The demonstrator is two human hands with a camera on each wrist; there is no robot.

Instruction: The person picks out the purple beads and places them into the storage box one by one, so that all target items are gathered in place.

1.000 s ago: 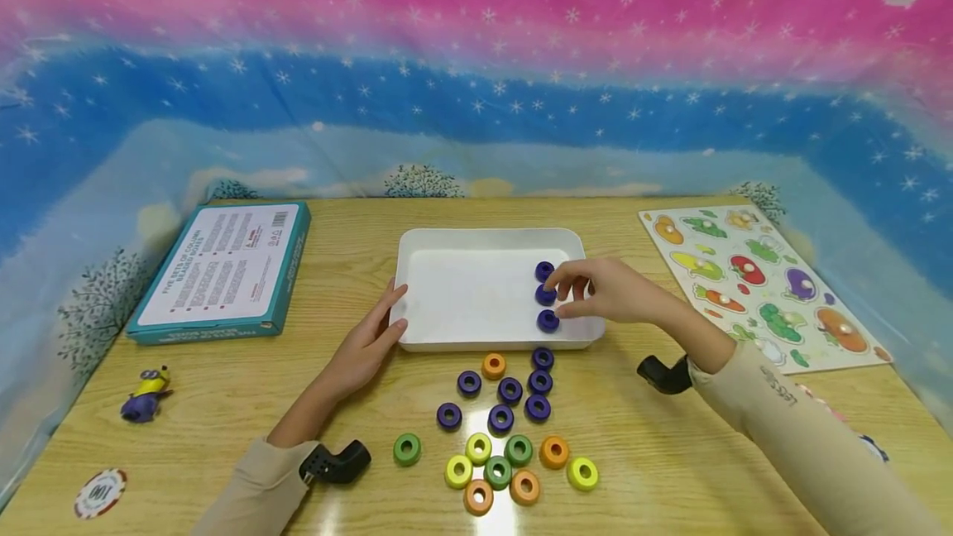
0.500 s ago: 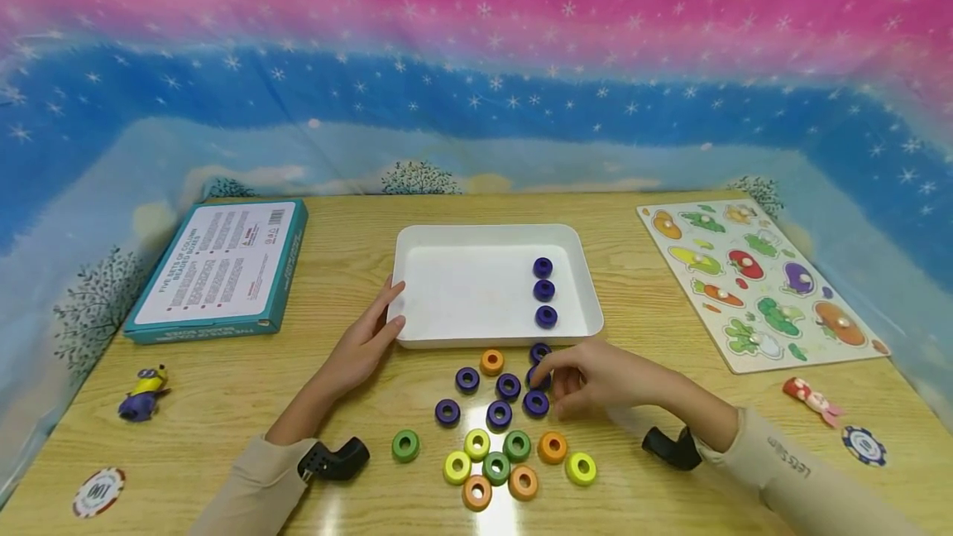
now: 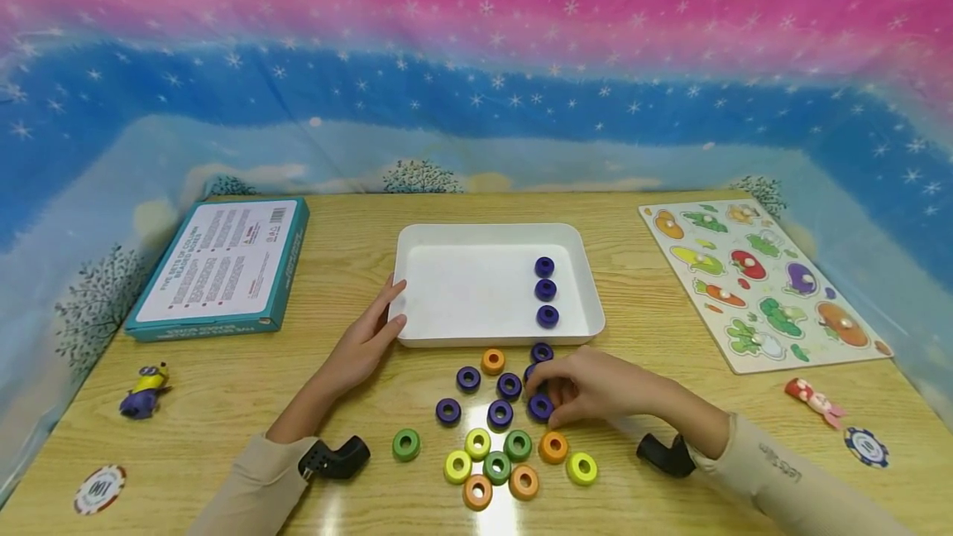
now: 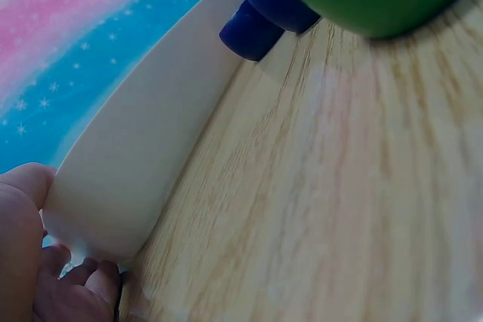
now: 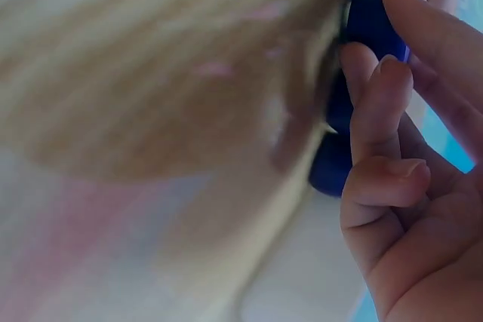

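My left hand grips the left end of a white tray; the left wrist view shows the tray wall between its thumb and fingers. Inside the tray, three dark purple rings stand in a column at the right. Just below the tray's front right corner, my right hand pinches another purple ring between thumb and fingers, low over the table. In the right wrist view that ring shows between the fingertips. Behind the fingers, another purple ring is partly hidden.
Several purple rings and an orange ring lie before the tray. Nearer are green, yellow and orange rings. A teal box is at left, a vegetable puzzle board at right, with small figures and chips.
My right hand has left the tray's purple rings, come down toward the near rings and taken hold of one, which has shifted slightly. The left hand stays at the tray.
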